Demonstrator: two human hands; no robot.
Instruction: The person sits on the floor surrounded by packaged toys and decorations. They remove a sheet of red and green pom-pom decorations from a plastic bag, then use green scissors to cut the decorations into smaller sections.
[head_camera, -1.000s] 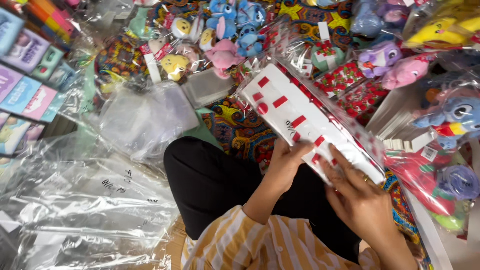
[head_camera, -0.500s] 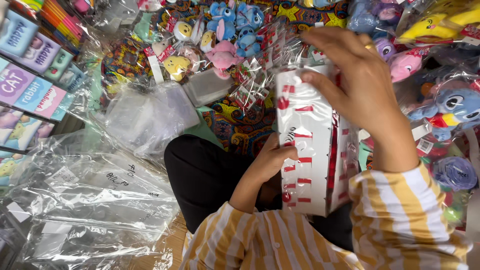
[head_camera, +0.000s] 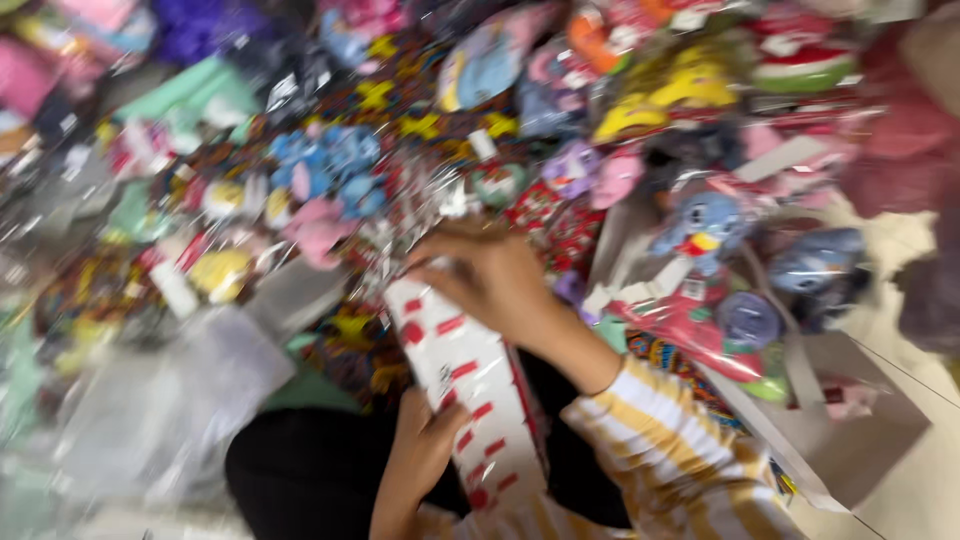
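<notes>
- Nearest the camera, the left hand (head_camera: 425, 450) is closed around the lower part of a white packet with red marks (head_camera: 470, 400), thumb over its front face, fingers behind it.
- The packet stands nearly upright above a black-clad lap (head_camera: 300, 480), tilted a little to the left, its bottom end near the yellow-and-white striped sleeve (head_camera: 665, 440).
- The right hand (head_camera: 495, 280) is curled over the packet's top end, fingers bent down onto the crinkled clear wrapping (head_camera: 400, 225) there (the blur hides whether they pinch the film or only press on it).
- Judging from this, the packet is in both hands and being worked at its top; nothing shows that end sealed or finished, and the packet has not been set down among the others.
- To the right, just beside the right forearm, sits an open pale box (head_camera: 850, 440) holding wrapped toys.
- Farther off, a blue plush toy (head_camera: 700, 225) in film and a heap of bagged soft toys (head_camera: 330, 190) cover the floor; details there are smeared.
</notes>
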